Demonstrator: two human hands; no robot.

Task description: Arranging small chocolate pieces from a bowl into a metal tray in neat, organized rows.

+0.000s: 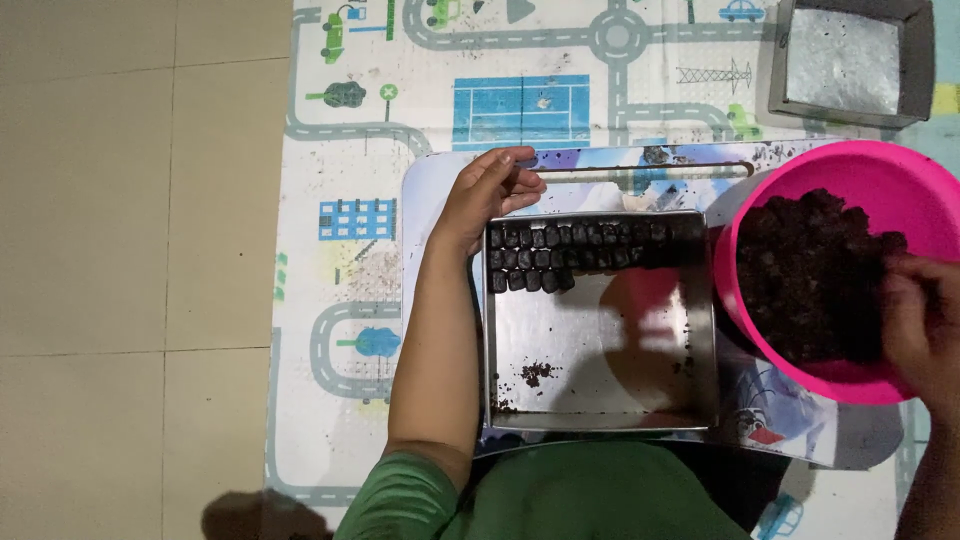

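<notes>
A square metal tray (600,340) lies on a small printed table in front of me. Several dark square blocks (580,250) fill its far rows. My left hand (487,195) rests at the tray's far left corner, fingers loosely spread, holding nothing. To the right stands a bright pink bowl (880,180) heaped with dark crumbly mixture (810,270). My right hand (920,320) is inside the bowl, pressed into the mixture; whether its fingers grip any is hidden.
A second metal tray (850,60) lies at the far right on the road-patterned play mat (350,250). Crumbs (537,373) dot the tray floor and the table's far edge. Beige floor tiles (130,250) lie to the left.
</notes>
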